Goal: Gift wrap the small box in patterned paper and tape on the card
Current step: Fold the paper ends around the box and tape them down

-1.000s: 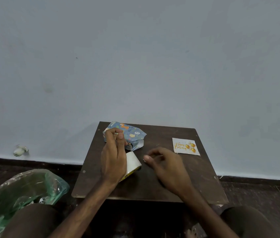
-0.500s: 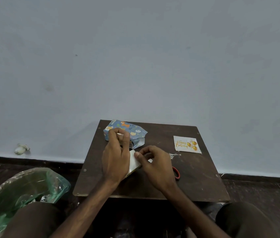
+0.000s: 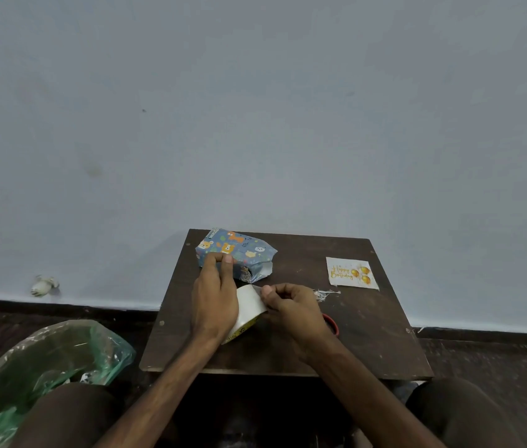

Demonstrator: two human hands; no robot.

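Bare tabletop [image 3: 297,260] lies between the wrapped box [image 3: 239,250] and the birthday card [image 3: 351,273]. Your left hand [image 3: 215,302] and the tape roll [image 3: 250,307] fill the middle; tape scraps [image 3: 323,294] and a red loop [image 3: 334,324] flank your right hand [image 3: 294,310].

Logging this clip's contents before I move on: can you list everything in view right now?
table: one, dark brown, centre
wrapped box: one, blue animal-print paper, table's far left
card: one, white with gold lettering, table's far right
tape roll: one, whitish, between the hands
red object: one, mostly hidden under right wrist
white scraps: a few, beside right hand
plastic bag: one, green, floor, near left
small white object: one, floor by wall
left hand: holds the roll
right hand: fingers pinch the tape end
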